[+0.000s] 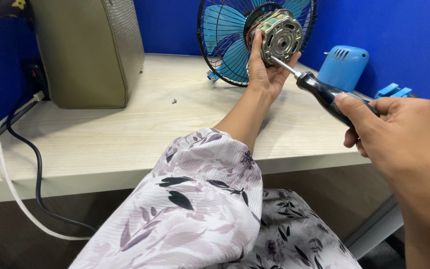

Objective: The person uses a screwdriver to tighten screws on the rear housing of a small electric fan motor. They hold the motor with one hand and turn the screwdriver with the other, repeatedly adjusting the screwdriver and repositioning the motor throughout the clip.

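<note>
Two hands | left hand (267, 74): ribbed metal motor (279, 36) | right hand (399, 132): black screwdriver (319, 89)

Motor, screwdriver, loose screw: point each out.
motor (280, 36), head view, on its metal end plate.
screwdriver (324, 93), head view, on the black handle.
loose screw (173, 101), head view, on the screw lying on the table.

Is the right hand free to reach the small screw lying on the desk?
Probably not as is: the right hand grips the screwdriver, and the left forearm crosses between it and the screw. The desk around the screw is bare.
</note>
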